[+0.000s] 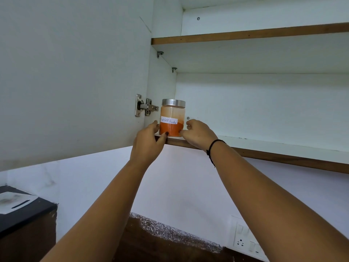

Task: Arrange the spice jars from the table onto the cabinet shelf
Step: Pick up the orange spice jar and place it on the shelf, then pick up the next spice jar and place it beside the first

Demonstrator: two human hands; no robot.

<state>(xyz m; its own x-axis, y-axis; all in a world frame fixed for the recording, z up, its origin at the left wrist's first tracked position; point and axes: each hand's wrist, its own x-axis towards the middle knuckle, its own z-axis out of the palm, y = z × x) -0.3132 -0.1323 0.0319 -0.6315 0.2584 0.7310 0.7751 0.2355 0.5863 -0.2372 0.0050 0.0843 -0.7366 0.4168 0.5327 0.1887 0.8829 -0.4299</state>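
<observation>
Open cabinet [264,103], lower shelf [283,148] bare apart from one jar [172,118] upright at far left front edge, steel lid, orange powder. Left hand [148,142] and right hand [198,135] flank it, fingers loosely curled, thumb tips touching base, no full grip.

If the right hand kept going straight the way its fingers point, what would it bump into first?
The right hand points left toward the red chilli powder jar on the lower shelf. It would meet the jar's side almost at once; its fingertips look to be touching the jar or nearly so, though depth is unclear.
</observation>
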